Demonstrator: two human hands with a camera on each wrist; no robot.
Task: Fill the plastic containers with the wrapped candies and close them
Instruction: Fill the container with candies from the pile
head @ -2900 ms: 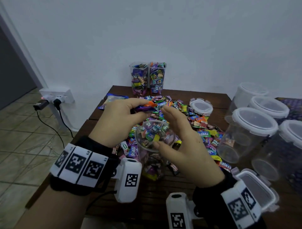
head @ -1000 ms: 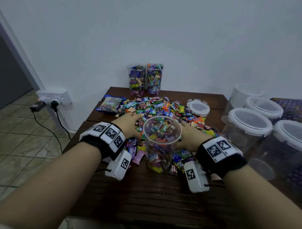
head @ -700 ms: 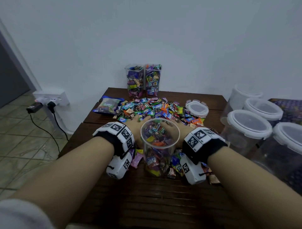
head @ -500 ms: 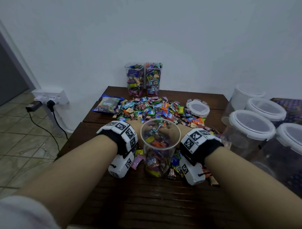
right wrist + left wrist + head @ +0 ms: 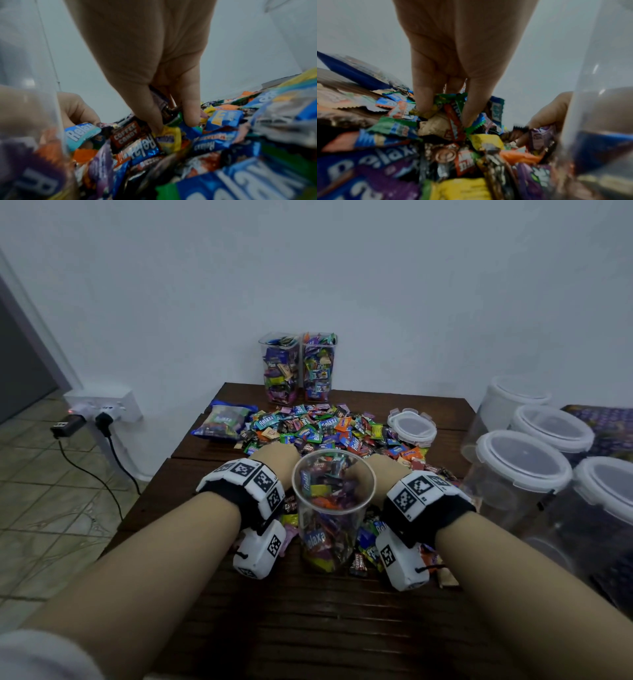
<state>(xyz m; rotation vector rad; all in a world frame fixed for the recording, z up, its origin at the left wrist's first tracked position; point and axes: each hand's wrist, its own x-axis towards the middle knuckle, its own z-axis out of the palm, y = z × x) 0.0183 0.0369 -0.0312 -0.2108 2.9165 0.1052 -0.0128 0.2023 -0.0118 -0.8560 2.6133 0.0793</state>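
A tall clear container (image 5: pixel 334 508), partly filled with wrapped candies, stands open on the table's near middle. Behind it spreads the loose candy pile (image 5: pixel 329 426). Both hands reach into the pile just past the container, one on each side. My left hand (image 5: pixel 447 113) curls thumb and fingers round a small bunch of candies. My right hand (image 5: pixel 175 121) does the same with a few dark and yellow wrappers. In the head view the container hides the fingertips of both hands. A round lid (image 5: pixel 411 426) lies at the pile's right edge.
Two filled, lidless containers (image 5: pixel 298 368) stand against the wall. A blue candy bag (image 5: pixel 222 421) lies at the pile's left. Several lidded empty containers (image 5: pixel 524 463) crowd the right side. Bare dark wood table (image 5: pixel 308 628) lies in front of the container.
The hands came down from above the container's mouth into the pile behind it. They then drew closer together and their fingers curled round candies.
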